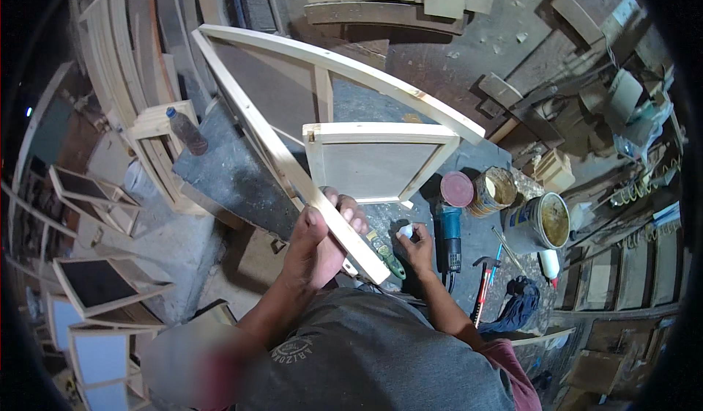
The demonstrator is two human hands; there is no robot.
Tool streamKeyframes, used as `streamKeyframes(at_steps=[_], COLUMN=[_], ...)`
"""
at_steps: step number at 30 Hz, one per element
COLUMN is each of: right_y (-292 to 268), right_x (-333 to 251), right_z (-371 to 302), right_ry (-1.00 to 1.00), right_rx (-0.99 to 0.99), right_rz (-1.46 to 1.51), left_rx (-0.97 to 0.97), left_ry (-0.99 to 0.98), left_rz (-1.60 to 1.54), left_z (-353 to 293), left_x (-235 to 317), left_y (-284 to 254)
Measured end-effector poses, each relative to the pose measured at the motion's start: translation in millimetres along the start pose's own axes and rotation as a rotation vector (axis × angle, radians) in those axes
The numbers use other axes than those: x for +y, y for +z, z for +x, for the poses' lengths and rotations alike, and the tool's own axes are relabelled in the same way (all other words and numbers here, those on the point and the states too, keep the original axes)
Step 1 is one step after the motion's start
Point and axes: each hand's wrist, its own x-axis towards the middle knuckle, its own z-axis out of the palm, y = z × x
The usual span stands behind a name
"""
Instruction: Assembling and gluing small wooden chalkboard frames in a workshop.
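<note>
My left hand [316, 248] is closed around the near end of a pale wooden beam, one side of a long pointed wooden frame [256, 124] that stretches away across the workbench. Between its thumb and fingers my right hand [419, 250] pinches a small white piece [406, 231], too small to make out. A smaller wooden frame with a grey panel [366, 168] stands on the bench inside the long frame's angle. Between my hands lies a green-handled tool [388, 257]. Just right of my right hand is a blue power tool [449, 241].
On the grey workbench [227, 163] stand a plastic bottle [188, 132], a can [494, 190], a bucket [548, 220] and a white bottle with a red tip [549, 266]. A dark cloth [520, 302] lies at right. Small wooden frames [110, 285] and planks crowd the left.
</note>
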Motion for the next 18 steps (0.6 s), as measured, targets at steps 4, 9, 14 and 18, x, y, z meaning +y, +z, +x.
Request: streamKeyframes(at_steps=[4,9,14,18], right_y=[0.3,-3.9,-1.6,-5.7], right_x=[10.8,1.1,-3.1,5.4], right_z=[1.6,-3.0,-3.9,-5.5], right_ry=[-0.086,-0.093,-0.076,-0.012], right_rx=[0.073,0.05,0.067,0.037], right_rz=[-0.173,-0.273,-0.291,-0.249], left_rx=[-0.018,-0.049,-0.031,0.0], left_ry=[0.006,0.024,0.013,0.015], left_rz=[-0.045,-0.068,-0.059,-0.035], left_z=[1.3,1.7,1.4,0.8], left_x=[-0.8,0.3,1.9,2.1], left_y=[-2.2,-2.4,-0.4,2.1])
